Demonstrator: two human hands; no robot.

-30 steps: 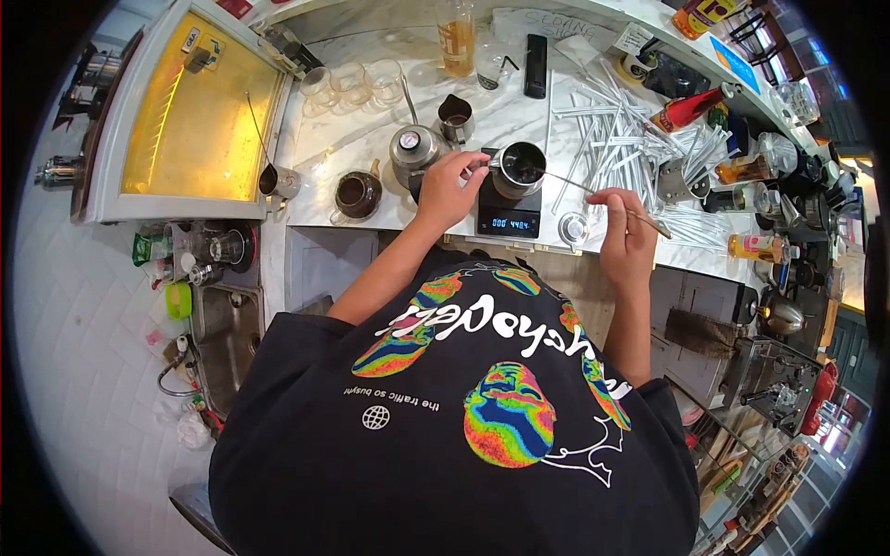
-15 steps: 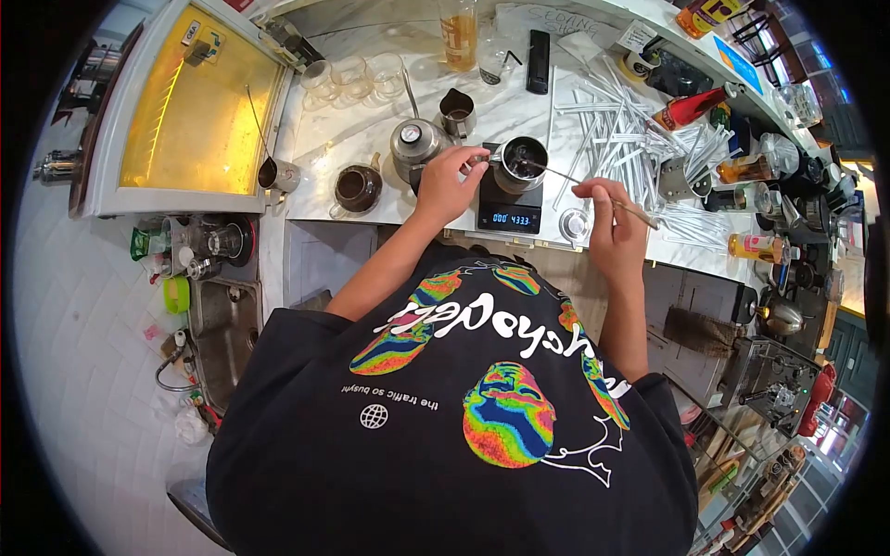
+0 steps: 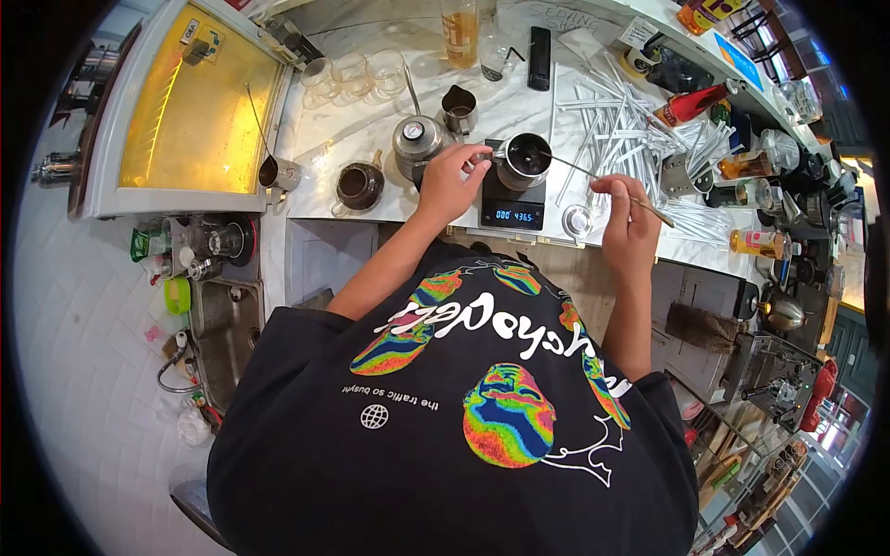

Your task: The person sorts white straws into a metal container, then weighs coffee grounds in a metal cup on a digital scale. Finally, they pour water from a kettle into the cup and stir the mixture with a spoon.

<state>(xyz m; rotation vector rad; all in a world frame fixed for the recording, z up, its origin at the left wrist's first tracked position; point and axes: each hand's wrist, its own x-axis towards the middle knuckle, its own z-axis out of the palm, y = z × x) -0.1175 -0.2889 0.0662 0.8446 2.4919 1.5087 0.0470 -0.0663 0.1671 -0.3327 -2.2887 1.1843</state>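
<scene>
A metal cup (image 3: 526,163) with dark contents stands on a black digital scale (image 3: 512,215) with lit blue digits. My left hand (image 3: 452,178) pinches the handle at the cup's left side. In my right hand (image 3: 630,222) is a long thin spoon (image 3: 582,170), its far end inside the cup. A gooseneck kettle (image 3: 416,139) with a dial thermometer stands left of the cup. Behind them sits a small metal pitcher (image 3: 459,109). A glass server (image 3: 359,186) with dark contents is farther left.
Many white straws (image 3: 607,116) lie scattered to the right. A small round metal item (image 3: 576,221) sits beside the scale. Clear glasses (image 3: 350,76) stand at the back left, near a tall amber container (image 3: 459,39). Bottles line the right side.
My right hand has moved slightly right and down with the spoon. The cup has shifted slightly right, and the scale's digits have changed.
</scene>
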